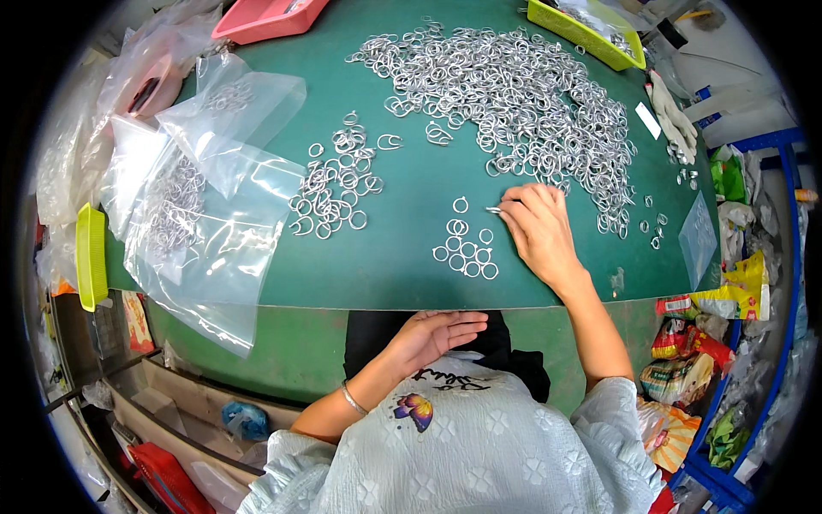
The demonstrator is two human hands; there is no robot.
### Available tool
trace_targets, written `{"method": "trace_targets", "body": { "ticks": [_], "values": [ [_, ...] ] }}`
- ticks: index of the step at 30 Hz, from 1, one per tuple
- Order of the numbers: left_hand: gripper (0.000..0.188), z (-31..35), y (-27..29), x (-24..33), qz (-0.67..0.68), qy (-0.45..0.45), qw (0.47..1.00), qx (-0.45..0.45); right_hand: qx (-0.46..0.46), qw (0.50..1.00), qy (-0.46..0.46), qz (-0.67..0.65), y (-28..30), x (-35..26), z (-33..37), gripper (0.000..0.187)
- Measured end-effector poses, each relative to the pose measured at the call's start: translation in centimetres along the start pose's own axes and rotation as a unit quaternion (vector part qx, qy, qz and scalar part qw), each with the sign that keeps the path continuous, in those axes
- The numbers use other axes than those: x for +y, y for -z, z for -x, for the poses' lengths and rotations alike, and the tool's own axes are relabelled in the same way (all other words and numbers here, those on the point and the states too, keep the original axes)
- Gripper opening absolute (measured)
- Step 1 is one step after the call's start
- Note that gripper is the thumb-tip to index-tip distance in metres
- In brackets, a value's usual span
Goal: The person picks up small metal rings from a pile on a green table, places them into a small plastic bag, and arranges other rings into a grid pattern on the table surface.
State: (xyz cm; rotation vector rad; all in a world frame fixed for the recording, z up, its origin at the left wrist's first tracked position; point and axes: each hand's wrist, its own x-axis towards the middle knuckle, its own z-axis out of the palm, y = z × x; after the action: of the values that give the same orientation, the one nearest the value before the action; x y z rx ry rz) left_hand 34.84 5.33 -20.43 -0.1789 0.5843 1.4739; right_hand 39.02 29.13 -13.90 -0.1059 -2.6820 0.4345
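My right hand [539, 230] is over the green table, its fingertips pinched on a small silver metal ring [492, 210] seen nearly edge-on. Just left of it lies a small group of similar rings [468, 250], flat and close together. Beyond the hand spreads a large heap of silver rings [531, 90]. A smaller loose pile of rings [342, 176] sits to the left. My left hand [435, 336] rests at the table's front edge, palm turned up, fingers stretched out and holding nothing.
Clear plastic bags [231, 231] with rings inside cover the table's left side. A pink tray [265, 21] and a yellow-green basket [591, 34] stand at the back. A white glove [672, 116] lies at the right. A blue rack [783, 214] with packages stands beyond.
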Motion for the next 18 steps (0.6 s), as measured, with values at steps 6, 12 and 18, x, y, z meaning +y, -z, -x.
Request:
{"method": "trace_targets", "body": {
  "ticks": [6,12,18],
  "values": [
    [0.033,0.4,0.7,0.2,0.012,-0.005,1.0,0.004,0.182,0.924,-0.32,-0.108,4.5,3.4,6.0,0.006],
    [0.031,-0.1,0.9,-0.3,0.005,0.008,0.999,0.041,0.28,0.837,-0.361,0.302,12.4,11.1,18.1,0.008],
    [0.036,-0.6,0.1,-0.3,-0.025,0.02,0.998,0.047,0.21,0.811,-0.331,0.434,15.0,16.8,22.3,0.009]
  ]
}}
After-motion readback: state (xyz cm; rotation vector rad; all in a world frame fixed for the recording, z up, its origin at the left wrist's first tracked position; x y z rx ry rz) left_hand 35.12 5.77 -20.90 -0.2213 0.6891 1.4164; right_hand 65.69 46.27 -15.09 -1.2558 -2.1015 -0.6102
